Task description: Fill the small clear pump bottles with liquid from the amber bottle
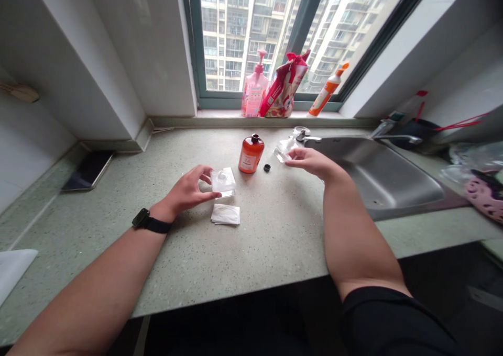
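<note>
On the left, my left hand [195, 188] grips a clear, square-sided container [223, 181] with a round opening on top, thumb and fingers on its sides. My right hand [308, 160] has its fingers closed around the edge of a clear plastic piece with a pump-like top [286, 147], close to the sink; its exact shape is hard to make out. Between the hands stands an orange-red bottle [251, 154] with a pale label, upright and uncapped. A small black cap [267, 168] lies to its right. Folded white tissue [225, 214] rests in front of the clear container.
A steel sink [393, 175] with a faucet [404, 138] is at the right. The windowsill holds a pink pump bottle [254, 91], a red bag [285, 86] and an orange-white bottle [327, 93]. A dark phone-like slab [88, 171] lies far left.
</note>
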A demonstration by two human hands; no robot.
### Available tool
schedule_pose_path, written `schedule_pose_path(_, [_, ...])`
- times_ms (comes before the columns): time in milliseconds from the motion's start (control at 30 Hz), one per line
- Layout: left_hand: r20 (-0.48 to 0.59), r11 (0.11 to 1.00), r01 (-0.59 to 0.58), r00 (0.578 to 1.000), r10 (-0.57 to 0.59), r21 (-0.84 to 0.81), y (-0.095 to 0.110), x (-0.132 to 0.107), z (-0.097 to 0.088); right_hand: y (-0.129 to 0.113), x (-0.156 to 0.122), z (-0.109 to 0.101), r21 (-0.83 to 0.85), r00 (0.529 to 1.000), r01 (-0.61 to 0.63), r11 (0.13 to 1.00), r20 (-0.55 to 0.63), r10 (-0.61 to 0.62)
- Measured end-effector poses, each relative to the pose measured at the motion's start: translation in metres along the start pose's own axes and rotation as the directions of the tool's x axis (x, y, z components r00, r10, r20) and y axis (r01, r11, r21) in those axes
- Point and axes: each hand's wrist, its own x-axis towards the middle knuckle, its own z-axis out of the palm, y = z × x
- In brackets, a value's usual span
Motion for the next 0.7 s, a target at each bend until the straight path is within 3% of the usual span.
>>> schedule_pose_path(100, [0.003,1.0,-0.001,1.0,0.001,-0.005,0.0,-0.001,0.001,-0.016,-0.006,0.012,0.404,0.987,0.159,0.901,-0.035,-0.158])
schedule_pose_path(167, [0.009,1.0,-0.008,1.0,0.008,-0.013,-0.001,-0.002,0.001,-0.028,-0.009,0.027,0.524,0.979,0.186,0.831,-0.025,-0.203])
schedule_pose_path(333, [0.006,0.999,-0.045,0.999,0.045,-0.002,-0.002,-0.003,0.002,-0.049,-0.011,0.073,0.518,0.958,0.109,0.849,0.174,-0.229])
schedule_pose_path(433, [0.0,0.998,-0.061,0.998,0.061,0.013,-0.001,-0.003,0.002,-0.052,-0.009,0.096,0.514,0.934,0.127,0.848,0.225,-0.277])
schedule_pose_path(700, [0.012,0.996,-0.081,0.997,0.081,0.025,0.002,-0.004,0.004,-0.052,-0.007,0.121,0.579,0.95,0.202,0.79,0.079,-0.301])
